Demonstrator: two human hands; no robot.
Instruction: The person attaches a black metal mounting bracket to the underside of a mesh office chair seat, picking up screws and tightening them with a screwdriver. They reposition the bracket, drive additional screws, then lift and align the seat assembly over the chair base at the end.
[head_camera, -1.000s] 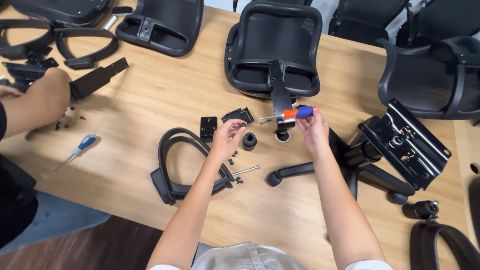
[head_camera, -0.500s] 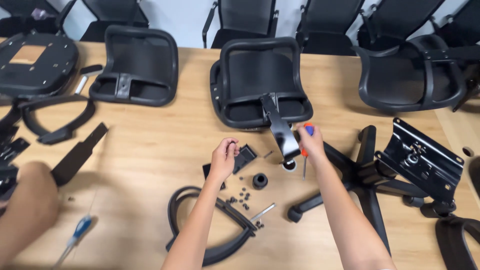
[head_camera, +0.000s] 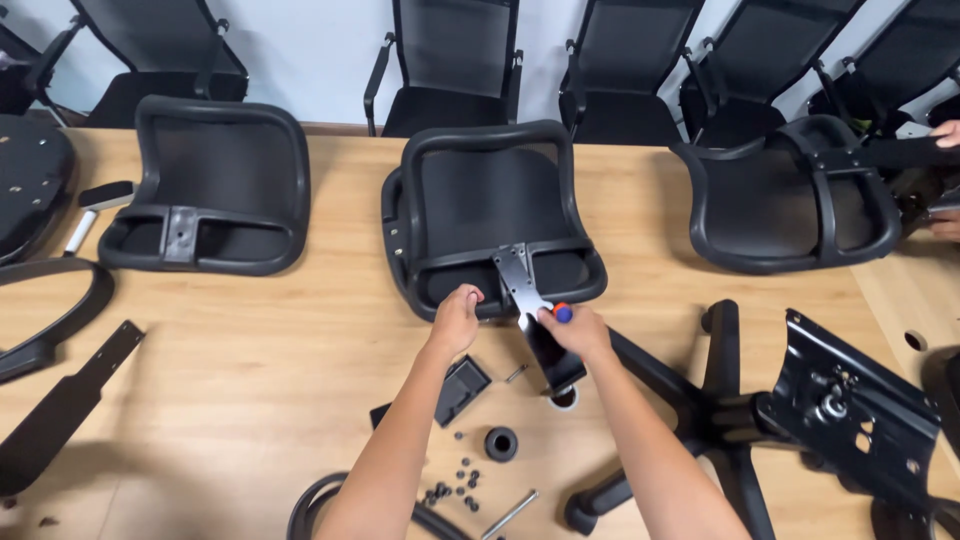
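The left hand (head_camera: 455, 318) pinches the rigid, probably light chair back (head_camera: 490, 215) at its lower rim, just beside the metal bracket (head_camera: 517, 275); the right hand (head_camera: 575, 330) is clenched around a screwdriver (head_camera: 562, 313).

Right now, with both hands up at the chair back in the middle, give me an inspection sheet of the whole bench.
Surface: wooden table, light, crowded with chair parts.
Job's things: middle chair back lying flat; metal bracket at its near edge; screwdriver, orange and blue handle.
Clutter: second chair back at left, third chair back at right, star base, seat plate, loose bolts, round cap, flat bar.
Hands: left hand on the chair back's near edge beside the bracket; right hand closed on the screwdriver.
Cables: nothing seen.
Surroundings: finished chairs along the wall; another person's hand at far right.
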